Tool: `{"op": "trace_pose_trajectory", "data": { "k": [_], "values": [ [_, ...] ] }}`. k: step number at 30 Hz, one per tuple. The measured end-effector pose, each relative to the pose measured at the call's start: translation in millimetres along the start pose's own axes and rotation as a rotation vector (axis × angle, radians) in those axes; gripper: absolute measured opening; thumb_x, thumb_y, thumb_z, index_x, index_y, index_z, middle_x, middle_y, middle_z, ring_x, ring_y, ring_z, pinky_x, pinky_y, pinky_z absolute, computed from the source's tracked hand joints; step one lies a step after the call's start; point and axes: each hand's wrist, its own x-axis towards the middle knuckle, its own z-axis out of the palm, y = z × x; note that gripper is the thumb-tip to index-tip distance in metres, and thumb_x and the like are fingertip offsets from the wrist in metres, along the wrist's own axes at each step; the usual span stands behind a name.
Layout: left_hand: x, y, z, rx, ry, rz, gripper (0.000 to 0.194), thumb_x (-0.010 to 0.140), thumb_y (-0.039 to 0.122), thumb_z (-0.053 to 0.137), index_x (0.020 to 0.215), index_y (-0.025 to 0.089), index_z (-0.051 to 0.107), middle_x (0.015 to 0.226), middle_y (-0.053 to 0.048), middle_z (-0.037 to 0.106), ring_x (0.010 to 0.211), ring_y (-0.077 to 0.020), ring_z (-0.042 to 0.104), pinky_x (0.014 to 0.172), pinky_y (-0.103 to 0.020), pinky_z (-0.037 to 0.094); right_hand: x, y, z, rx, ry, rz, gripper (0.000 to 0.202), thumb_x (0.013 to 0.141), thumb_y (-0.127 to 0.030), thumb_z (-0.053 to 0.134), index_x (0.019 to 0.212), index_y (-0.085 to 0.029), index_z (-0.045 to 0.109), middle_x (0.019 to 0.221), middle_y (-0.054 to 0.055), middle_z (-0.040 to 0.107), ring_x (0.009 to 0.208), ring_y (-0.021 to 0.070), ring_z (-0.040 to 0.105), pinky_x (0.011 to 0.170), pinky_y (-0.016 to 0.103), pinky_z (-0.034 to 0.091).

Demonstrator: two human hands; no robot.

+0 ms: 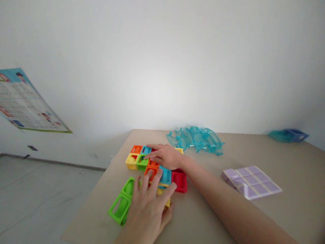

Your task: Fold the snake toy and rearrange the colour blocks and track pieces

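Note:
A flat cluster of colourful square blocks with hollow windows lies on the table, in orange, blue, green, yellow and red. My left hand (149, 201) arches over its near side, fingers spread across the tops and thumb by the near right corner of a yellow block (167, 202), which it partly hides. Across the far part of the cluster lies my right hand (167, 156), fingers stretched out on the tops and pointing left. A red block (179, 181) shows below the right wrist. Left of my left hand is a pair of joined green blocks (122, 202), partly covered.
Translucent teal plastic pieces (198, 139) are heaped near the wall. To the right lies a lilac gridded tile piece (251, 181). Teal and blue containers (289, 135) stand at the far right. The table (88, 210) ends at the left, and a poster (27, 101) hangs on the wall.

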Motion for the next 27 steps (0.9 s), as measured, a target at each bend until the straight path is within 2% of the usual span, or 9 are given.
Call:
{"op": "trace_pose_trajectory", "data": {
  "k": [8, 12, 17, 21, 23, 27],
  "values": [
    [-9.6, -2.1, 5.1, -0.011, 0.045, 0.047, 0.031, 0.084, 0.042, 0.058, 0.115, 0.042, 0.061, 0.14, -0.002, 0.048, 0.125, -0.0363, 0.04, 0.097, -0.062, 0.032, 0.4, -2.8, -1.2, 0.002, -0.001, 0.005, 0.035, 0.097, -0.032, 0.042, 0.127, -0.038, 0.058, 0.147, 0.005, 0.043, 0.125, 0.0246, 0.051, 0.103, 0.044, 0.038],
    [-12.6, -1.7, 7.1, 0.008, 0.067, 0.05, 0.032, 0.085, 0.041, 0.057, 0.116, 0.04, 0.061, 0.141, -0.004, 0.048, 0.126, -0.037, 0.039, 0.097, -0.064, 0.031, 0.8, -1.7, 0.3, 0.014, 0.016, 0.005, 0.034, 0.097, -0.032, 0.043, 0.125, -0.037, 0.061, 0.147, 0.004, 0.043, 0.126, 0.0239, 0.05, 0.104, 0.042, 0.037],
    [-13.1, 2.9, 8.7, -0.027, 0.113, 0.041, 0.031, 0.083, 0.039, 0.058, 0.113, 0.034, 0.062, 0.136, -0.007, 0.05, 0.128, -0.0375, 0.039, 0.102, -0.07, 0.021, 0.2, -0.9, 1.3, 0.013, 0.018, 0.011, 0.034, 0.097, -0.032, 0.042, 0.125, -0.038, 0.06, 0.147, 0.003, 0.043, 0.126, 0.0236, 0.05, 0.104, 0.042, 0.037],
    [-2.3, 18.0, 2.4, -0.062, 0.133, 0.021, 0.039, 0.082, 0.042, 0.059, 0.118, 0.027, 0.058, 0.128, -0.01, 0.054, 0.121, -0.0338, 0.047, 0.105, -0.068, 0.022, 0.1, -0.5, 2.4, 0.016, 0.025, 0.02, 0.033, 0.096, -0.034, 0.043, 0.124, -0.039, 0.06, 0.147, 0.002, 0.043, 0.125, 0.0236, 0.05, 0.103, 0.042, 0.038],
    [6.9, 27.4, -1.5, -0.064, 0.148, -0.045, 0.04, 0.08, 0.041, 0.062, 0.118, 0.027, 0.059, 0.12, -0.01, 0.057, 0.116, -0.0338, 0.05, 0.104, -0.072, 0.02, 0.2, -0.7, 2.6, 0.019, 0.031, 0.018, 0.033, 0.097, -0.035, 0.042, 0.123, -0.039, 0.061, 0.147, 0.002, 0.043, 0.125, 0.0231, 0.05, 0.103, 0.042, 0.038],
    [20.2, 35.7, -4.3, -0.059, 0.148, -0.095, 0.023, 0.083, 0.025, 0.058, 0.104, 0.028, 0.066, 0.111, -0.008, 0.059, 0.11, -0.0302, 0.052, 0.105, -0.071, 0.019, 0.1, -0.3, 1.4, 0.015, 0.018, 0.015, 0.033, 0.097, -0.035, 0.041, 0.122, -0.037, 0.062, 0.146, 0.004, 0.043, 0.125, 0.0245, 0.051, 0.102, 0.043, 0.038]
  ]
}}
